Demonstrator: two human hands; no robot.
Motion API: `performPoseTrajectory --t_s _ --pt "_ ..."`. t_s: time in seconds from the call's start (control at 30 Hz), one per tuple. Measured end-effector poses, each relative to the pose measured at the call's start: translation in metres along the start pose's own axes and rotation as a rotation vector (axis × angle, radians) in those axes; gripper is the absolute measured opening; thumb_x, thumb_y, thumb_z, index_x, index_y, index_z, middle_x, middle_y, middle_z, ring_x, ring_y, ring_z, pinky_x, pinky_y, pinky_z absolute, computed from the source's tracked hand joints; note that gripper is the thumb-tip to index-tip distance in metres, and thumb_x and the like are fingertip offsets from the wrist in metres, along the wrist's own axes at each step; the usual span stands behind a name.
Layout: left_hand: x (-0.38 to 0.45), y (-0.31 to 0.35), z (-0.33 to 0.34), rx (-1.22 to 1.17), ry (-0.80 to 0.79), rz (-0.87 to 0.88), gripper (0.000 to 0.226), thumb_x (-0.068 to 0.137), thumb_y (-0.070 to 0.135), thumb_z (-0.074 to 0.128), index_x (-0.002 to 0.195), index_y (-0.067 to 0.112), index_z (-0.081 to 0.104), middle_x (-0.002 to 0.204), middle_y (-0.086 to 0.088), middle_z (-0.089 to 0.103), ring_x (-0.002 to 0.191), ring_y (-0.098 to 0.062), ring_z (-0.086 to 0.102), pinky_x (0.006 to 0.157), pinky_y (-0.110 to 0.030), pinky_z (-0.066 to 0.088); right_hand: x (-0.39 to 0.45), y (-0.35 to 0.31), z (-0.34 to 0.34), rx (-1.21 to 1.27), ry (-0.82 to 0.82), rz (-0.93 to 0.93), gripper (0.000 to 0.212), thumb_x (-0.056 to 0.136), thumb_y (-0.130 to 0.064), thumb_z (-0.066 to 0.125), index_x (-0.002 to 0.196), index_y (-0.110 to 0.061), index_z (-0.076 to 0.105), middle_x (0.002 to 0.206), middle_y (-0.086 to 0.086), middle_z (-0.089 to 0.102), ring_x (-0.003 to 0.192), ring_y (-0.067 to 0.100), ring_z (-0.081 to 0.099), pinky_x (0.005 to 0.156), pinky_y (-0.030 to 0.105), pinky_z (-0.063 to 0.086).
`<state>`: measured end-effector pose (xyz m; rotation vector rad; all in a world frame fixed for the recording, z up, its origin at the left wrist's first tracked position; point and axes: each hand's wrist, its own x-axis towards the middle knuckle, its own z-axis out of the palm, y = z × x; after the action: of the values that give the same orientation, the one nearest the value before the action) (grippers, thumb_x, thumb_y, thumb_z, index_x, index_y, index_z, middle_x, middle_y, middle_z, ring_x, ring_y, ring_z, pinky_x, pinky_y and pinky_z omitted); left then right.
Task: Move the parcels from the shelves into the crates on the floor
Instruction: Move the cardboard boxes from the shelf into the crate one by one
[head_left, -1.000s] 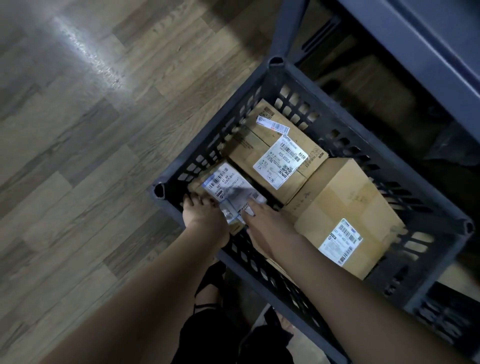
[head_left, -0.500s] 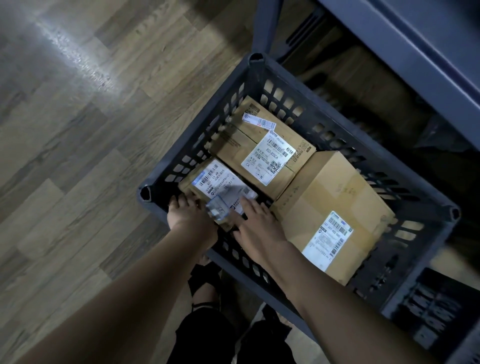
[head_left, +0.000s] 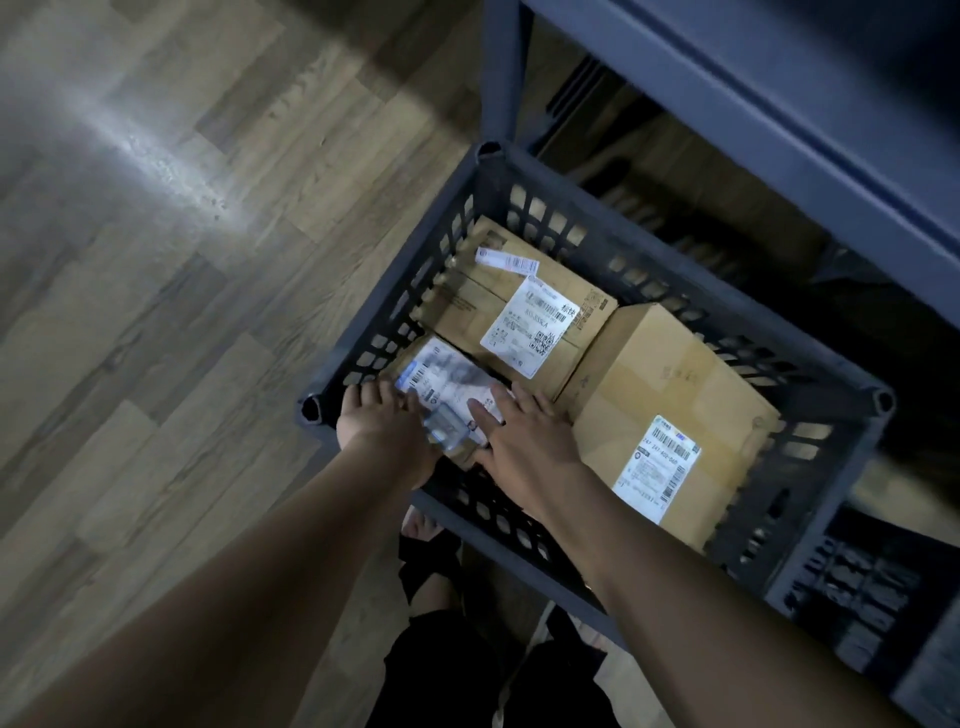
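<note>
A dark slatted crate stands on the wooden floor and holds three cardboard parcels. A small parcel with a crumpled white label lies in the crate's near left corner. My left hand holds its left side with fingers over the top edge. My right hand lies flat on its right side, fingers spread. A flat labelled parcel lies at the far left. A bigger box with a white label fills the right side.
A dark metal shelf frame runs above and behind the crate, its post right at the crate's far corner. Another dark crate sits at the lower right. Wooden floor stretches to the left. My feet stand by the crate's near wall.
Both hands stay on the small parcel, which sits a little lower in the corner. My right hand has flattened on its top. The view has shifted slightly.
</note>
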<state>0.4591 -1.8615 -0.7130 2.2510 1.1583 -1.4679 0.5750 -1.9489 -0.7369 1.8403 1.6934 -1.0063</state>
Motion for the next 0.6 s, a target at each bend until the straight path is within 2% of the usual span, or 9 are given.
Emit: performPoseTrajectory --t_s 0.1,0.2,0.27,0.4,0.47,0.6 --pt "-0.034 -0.012 -0.039 -0.018 0.064 -0.008 0.073 0.095 0.054 0.037 0.152 0.019 0.007 0.158 -0.015 0.001 0.145 -0.032 0.003 0.117 -0.044 0.004 -0.031 -0.001 -0.036 -0.001 0.066 0.014 0.06 0.102 -0.037 0.03 0.152 -0.023 -0.002 0.159 0.009 -0.01 0.146 0.029 -0.004 0.116 0.043 -0.001" --pt "-0.083 -0.029 -0.086 -0.043 0.24 -0.027 0.062 0.09 0.045 0.052 0.142 0.017 0.035 0.147 -0.012 0.03 0.137 -0.031 0.026 0.115 -0.044 0.019 -0.074 0.001 -0.083 -0.005 0.131 0.037 0.064 0.102 -0.032 0.035 0.152 -0.021 -0.004 0.159 0.009 -0.011 0.146 0.029 -0.004 0.117 0.041 0.0" --pt "-0.125 -0.041 -0.118 -0.046 0.32 -0.041 0.057 0.087 0.042 0.056 0.136 0.017 0.042 0.138 -0.01 0.04 0.13 -0.029 0.034 0.11 -0.04 0.028 -0.108 0.002 -0.117 -0.001 0.158 0.071 0.068 0.101 -0.028 0.039 0.151 -0.021 -0.007 0.159 0.009 -0.012 0.146 0.029 -0.005 0.117 0.039 0.0" --pt "-0.217 -0.063 -0.175 -0.133 0.432 -0.064 0.052 0.088 0.041 0.058 0.133 0.016 0.046 0.136 -0.007 0.041 0.13 -0.027 0.033 0.105 -0.037 0.032 -0.187 0.001 -0.19 0.113 0.25 0.167 0.072 0.099 -0.027 0.044 0.151 -0.023 -0.005 0.159 0.007 -0.012 0.146 0.029 -0.003 0.118 0.039 0.004" --pt "-0.266 -0.069 -0.198 -0.203 0.529 -0.063 0.043 0.093 0.037 0.05 0.13 0.016 0.049 0.134 -0.006 0.042 0.13 -0.027 0.032 0.103 -0.038 0.034 -0.232 0.0 -0.228 0.196 0.337 0.205 0.072 0.098 -0.029 0.046 0.152 -0.024 -0.001 0.159 0.007 -0.008 0.145 0.029 0.002 0.118 0.039 0.007" --pt "-0.361 -0.077 -0.231 -0.365 0.708 -0.051 0.041 0.093 0.038 0.048 0.129 0.018 0.052 0.139 -0.005 0.04 0.133 -0.026 0.029 0.1 -0.037 0.035 -0.325 -0.002 -0.291 0.39 0.521 0.255 0.067 0.098 -0.031 0.045 0.152 -0.024 0.007 0.159 0.005 0.0 0.145 0.027 0.006 0.118 0.038 0.014"
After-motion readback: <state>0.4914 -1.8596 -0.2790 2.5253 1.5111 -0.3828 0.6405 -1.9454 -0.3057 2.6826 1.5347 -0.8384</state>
